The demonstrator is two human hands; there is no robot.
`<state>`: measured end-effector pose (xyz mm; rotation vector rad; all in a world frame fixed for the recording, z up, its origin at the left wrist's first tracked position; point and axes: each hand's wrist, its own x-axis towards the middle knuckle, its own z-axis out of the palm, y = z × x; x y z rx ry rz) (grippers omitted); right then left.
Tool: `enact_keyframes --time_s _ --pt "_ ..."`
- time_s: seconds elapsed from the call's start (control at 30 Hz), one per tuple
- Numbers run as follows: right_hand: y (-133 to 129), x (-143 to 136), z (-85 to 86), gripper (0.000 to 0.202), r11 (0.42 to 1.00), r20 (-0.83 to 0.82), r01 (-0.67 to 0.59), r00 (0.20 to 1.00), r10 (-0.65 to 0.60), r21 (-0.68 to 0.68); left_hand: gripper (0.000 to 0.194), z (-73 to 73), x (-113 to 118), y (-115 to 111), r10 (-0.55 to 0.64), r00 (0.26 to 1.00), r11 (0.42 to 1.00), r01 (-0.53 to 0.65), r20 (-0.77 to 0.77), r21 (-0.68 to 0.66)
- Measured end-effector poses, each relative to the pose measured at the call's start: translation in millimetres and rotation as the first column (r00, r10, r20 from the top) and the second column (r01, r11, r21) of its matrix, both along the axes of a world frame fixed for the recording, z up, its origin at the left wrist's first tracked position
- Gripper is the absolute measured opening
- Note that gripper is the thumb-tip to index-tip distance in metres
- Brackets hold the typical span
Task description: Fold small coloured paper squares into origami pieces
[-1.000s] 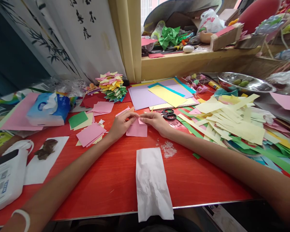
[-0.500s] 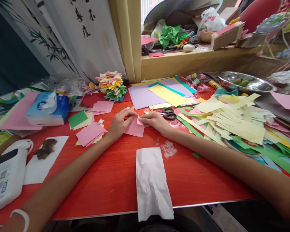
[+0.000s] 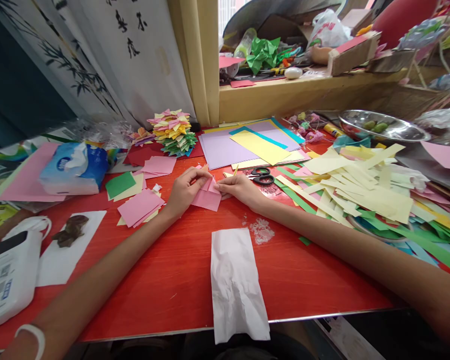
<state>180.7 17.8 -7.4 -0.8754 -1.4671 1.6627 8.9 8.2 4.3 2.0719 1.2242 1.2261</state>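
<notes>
Between my hands is a pink sheet of paper [image 3: 207,200], partly folded, with a raised flap at its upper edge. My left hand [image 3: 190,187] pinches its left side between thumb and fingers. On the right side, my right hand [image 3: 236,189] pinches the raised flap. Black-handled scissors [image 3: 261,175] lie just right of my right hand. To the left of my left hand rests a stack of pink paper squares [image 3: 140,206]. A crumpled white paper sheet [image 3: 238,280] hangs over the table's front edge.
Pale yellow and green paper strips [image 3: 363,185] pile up at right, near a metal bowl [image 3: 384,126]. Behind stand a layered folded-paper piece [image 3: 174,132] and purple sheets [image 3: 225,150]. A tissue pack [image 3: 75,167] sits at left. Clear bits [image 3: 261,231] lie on the red table [image 3: 153,280].
My left hand has shifted slightly left and down with the pink paper. The raised flap shows wider between my fingers. My right hand has barely moved.
</notes>
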Motion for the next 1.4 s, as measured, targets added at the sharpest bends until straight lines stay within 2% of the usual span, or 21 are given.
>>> enact_keyframes --time_s 0.8,1.0,1.4 --pt "0.7 2.2 -1.5 0.024 0.997 0.068 0.014 0.997 -0.019 0.076 0.016 0.8 0.2 -0.6 -0.011 0.999 0.999 0.013 -0.041 0.041" --pt "0.6 1.9 -2.6 0.023 0.999 0.048 0.008 0.999 -0.010 0.049 0.023 -2.1 -2.2 1.2 -0.031 0.996 0.999 0.034 -0.086 0.027" --pt "-2.4 0.2 1.2 0.025 1.000 -0.039 -0.005 0.999 0.006 0.026 0.024 -0.1 -0.1 -0.2 -0.053 0.989 0.996 0.061 -0.136 0.059"
